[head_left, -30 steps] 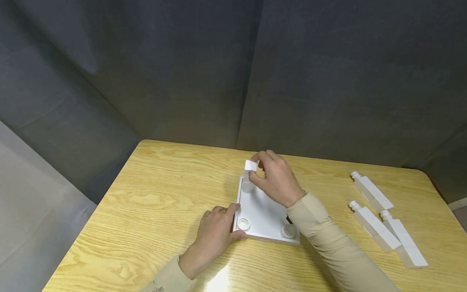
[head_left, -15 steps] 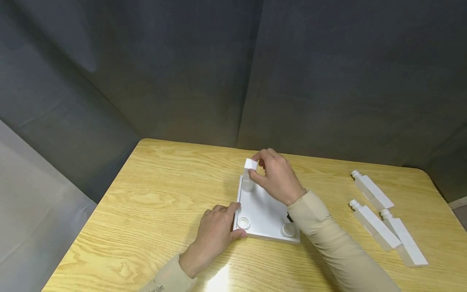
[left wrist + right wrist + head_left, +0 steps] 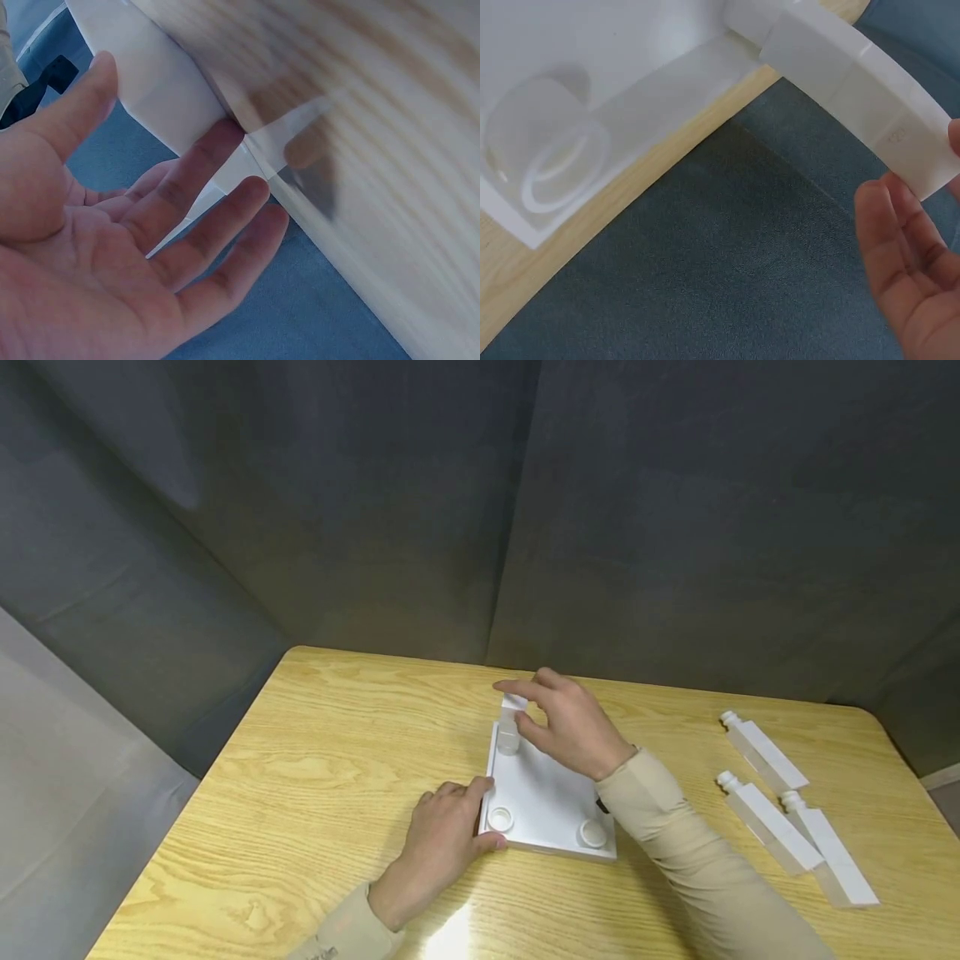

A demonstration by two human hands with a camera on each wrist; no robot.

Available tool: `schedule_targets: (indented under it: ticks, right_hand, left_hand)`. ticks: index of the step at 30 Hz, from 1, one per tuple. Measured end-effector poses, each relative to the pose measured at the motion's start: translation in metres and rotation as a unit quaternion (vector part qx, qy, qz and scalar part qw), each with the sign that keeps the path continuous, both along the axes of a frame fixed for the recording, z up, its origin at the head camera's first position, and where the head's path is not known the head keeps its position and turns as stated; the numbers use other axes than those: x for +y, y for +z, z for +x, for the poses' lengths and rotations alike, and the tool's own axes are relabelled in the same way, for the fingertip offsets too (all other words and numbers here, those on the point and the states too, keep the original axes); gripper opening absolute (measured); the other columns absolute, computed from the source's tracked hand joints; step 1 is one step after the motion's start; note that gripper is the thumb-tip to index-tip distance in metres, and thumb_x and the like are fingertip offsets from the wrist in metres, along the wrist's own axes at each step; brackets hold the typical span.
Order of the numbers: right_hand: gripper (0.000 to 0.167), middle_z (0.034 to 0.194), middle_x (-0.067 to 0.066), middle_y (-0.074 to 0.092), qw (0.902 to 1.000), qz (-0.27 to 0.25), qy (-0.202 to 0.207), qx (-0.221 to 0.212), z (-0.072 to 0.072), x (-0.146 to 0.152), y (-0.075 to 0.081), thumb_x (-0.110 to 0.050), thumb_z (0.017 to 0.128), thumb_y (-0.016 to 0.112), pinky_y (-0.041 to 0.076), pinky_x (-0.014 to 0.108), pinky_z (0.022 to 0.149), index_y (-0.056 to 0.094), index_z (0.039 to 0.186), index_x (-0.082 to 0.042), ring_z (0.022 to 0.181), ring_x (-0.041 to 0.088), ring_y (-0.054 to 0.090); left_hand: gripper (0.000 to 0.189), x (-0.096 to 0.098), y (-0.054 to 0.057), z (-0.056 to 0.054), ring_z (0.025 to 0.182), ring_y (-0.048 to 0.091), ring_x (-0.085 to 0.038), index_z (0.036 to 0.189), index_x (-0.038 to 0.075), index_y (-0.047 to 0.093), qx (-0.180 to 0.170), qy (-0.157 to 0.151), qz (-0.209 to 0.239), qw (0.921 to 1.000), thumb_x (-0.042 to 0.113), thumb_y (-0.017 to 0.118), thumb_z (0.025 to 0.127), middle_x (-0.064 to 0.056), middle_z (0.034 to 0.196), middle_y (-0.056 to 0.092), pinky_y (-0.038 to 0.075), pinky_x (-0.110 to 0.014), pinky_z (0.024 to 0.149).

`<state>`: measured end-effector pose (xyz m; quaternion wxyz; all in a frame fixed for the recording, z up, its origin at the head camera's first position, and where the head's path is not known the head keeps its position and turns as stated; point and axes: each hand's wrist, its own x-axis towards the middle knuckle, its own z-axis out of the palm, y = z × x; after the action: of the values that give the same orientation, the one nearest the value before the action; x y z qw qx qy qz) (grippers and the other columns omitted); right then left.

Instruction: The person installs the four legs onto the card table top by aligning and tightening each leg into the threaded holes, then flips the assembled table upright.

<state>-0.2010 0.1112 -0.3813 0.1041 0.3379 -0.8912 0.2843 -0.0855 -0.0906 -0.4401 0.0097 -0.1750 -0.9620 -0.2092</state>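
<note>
A white board [image 3: 542, 793] with raised round sockets lies on the table. My left hand [image 3: 441, 835] holds its near left corner, with the thumb on the near edge and the index finger on the left side. A square white leg [image 3: 508, 727] stands upright in the far left socket; its lower end is inside. At the leg's top is my right hand [image 3: 566, 718], its index finger stretched over the end and its thumb beside it. In the right wrist view the fingers [image 3: 877, 217] lie loosely around the end of the leg [image 3: 855, 90].
Three more white legs with threaded ends lie on the right of the wooden table [image 3: 337, 735]: a far leg [image 3: 765, 752], a middle leg [image 3: 776, 827] and a near leg [image 3: 832, 852]. The near sockets show a left ring [image 3: 500, 819] and a right ring [image 3: 592, 834]. Dark cloth hangs behind.
The right hand's grip on the leg's top has loosened, and its index finger has straightened across the end. The left hand, board and loose legs have stayed in place.
</note>
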Motion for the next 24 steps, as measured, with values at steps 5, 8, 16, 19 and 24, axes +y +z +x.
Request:
schedule_targets:
  ticks: [5, 8, 16, 19, 24]
  right_hand:
    - [0.047, 0.099, 0.007, 0.063, 0.9996, 0.024, 0.012, -0.005, -0.001, 0.0012, 0.0018, -0.001, 0.096, 0.073, 0.046, 0.034, 0.061, 0.072, 0.143, -0.007, 0.07, 0.017, 0.047]
    - [0.046, 0.101, 0.01, 0.065, 0.9994, 0.027, 0.02, -0.003, -0.0019, 0.0017, 0.0033, -0.001, 0.097, 0.076, 0.049, 0.035, 0.066, 0.07, 0.143, -0.004, 0.075, 0.019, 0.053]
    - [0.049, 0.105, 0.011, 0.065, 0.9985, 0.032, 0.042, 0.014, -0.0051, 0.0025, 0.003, -0.001, 0.096, 0.083, 0.055, 0.038, 0.073, 0.067, 0.142, -0.002, 0.084, 0.023, 0.061]
    - [0.048, 0.105, 0.012, 0.065, 0.998, 0.027, 0.049, 0.028, -0.0063, 0.0026, 0.0007, 0.0, 0.095, 0.083, 0.057, 0.04, 0.075, 0.067, 0.141, -0.001, 0.086, 0.025, 0.064]
    - [0.048, 0.108, 0.013, 0.065, 0.9979, 0.019, 0.052, 0.035, -0.0077, 0.0026, -0.0018, 0.002, 0.094, 0.083, 0.059, 0.044, 0.079, 0.066, 0.139, -0.002, 0.092, 0.032, 0.069]
  left_hand:
    - [0.078, 0.0003, -0.0002, -0.0005, 0.111, 0.072, -0.036, 0.142, -0.001, 0.065, -0.004, 0.004, 0.002, 1.0, 0.037, 0.094, 0.08, -0.018, 0.124, 0.077, 0.058, -0.049, 0.087]
    - [0.079, 0.0002, -0.0012, -0.001, 0.111, 0.072, -0.036, 0.142, -0.001, 0.065, -0.001, 0.003, 0.0, 1.0, 0.037, 0.094, 0.079, -0.018, 0.124, 0.077, 0.058, -0.048, 0.086]
    - [0.079, -0.0006, -0.0025, -0.0011, 0.109, 0.073, -0.037, 0.14, -0.003, 0.064, 0.008, -0.003, 0.006, 0.9999, 0.035, 0.095, 0.078, -0.021, 0.121, 0.077, 0.06, -0.05, 0.086]
    - [0.08, -0.0005, -0.0028, -0.0012, 0.109, 0.073, -0.037, 0.14, -0.004, 0.064, 0.008, -0.005, 0.006, 0.9999, 0.035, 0.095, 0.078, -0.021, 0.122, 0.077, 0.06, -0.05, 0.085]
    - [0.08, -0.0004, -0.0028, -0.0016, 0.109, 0.073, -0.037, 0.14, -0.003, 0.064, 0.012, -0.006, 0.005, 0.9999, 0.035, 0.094, 0.078, -0.02, 0.123, 0.077, 0.06, -0.05, 0.085]
